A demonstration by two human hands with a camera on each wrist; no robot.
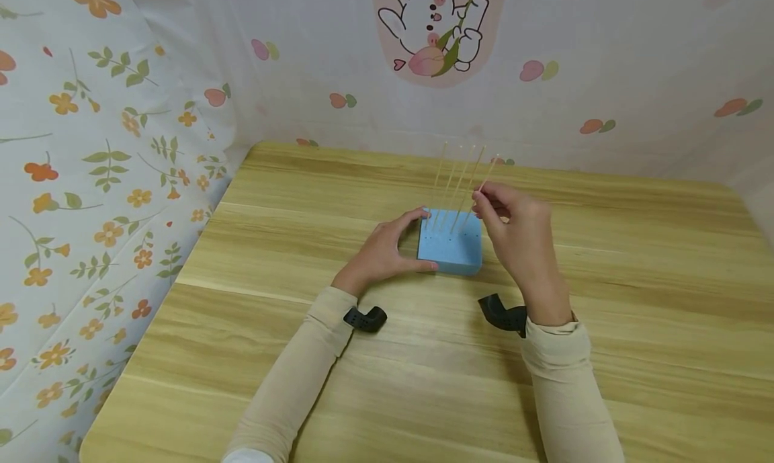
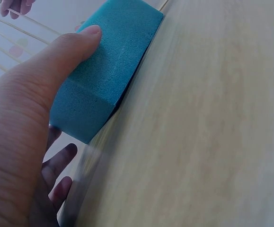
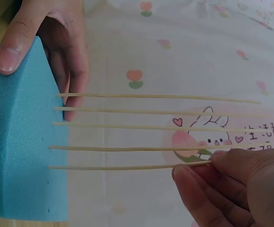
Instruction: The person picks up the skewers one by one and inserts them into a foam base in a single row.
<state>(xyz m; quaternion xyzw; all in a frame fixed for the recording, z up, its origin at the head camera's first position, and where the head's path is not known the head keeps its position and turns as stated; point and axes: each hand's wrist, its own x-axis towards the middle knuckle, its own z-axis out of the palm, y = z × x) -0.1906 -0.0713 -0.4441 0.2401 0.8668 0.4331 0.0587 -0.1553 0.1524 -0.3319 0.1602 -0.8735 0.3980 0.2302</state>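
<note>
A blue foam block [image 1: 453,253] lies on the wooden table with small holes in its top. My left hand [image 1: 379,251] grips its left side, the thumb [image 2: 87,42] on the near face and fingers round toward the far side. Several thin bamboo skewers [image 3: 160,96] stand upright in the foam in a row. Between thumb and fingertips, my right hand [image 1: 521,231] pinches the rightmost skewer [image 3: 118,168] partway up its length. In the right wrist view the lower end of that skewer meets the foam; how deep it sits cannot be told.
The wooden table [image 1: 242,328] extends around the block on all sides. Behind it hangs a pale curtain [image 1: 302,46] with a rabbit print, and a flowered cloth [image 1: 109,181] hangs at the left. Black wrist mounts [image 1: 365,319] sit at both cuffs.
</note>
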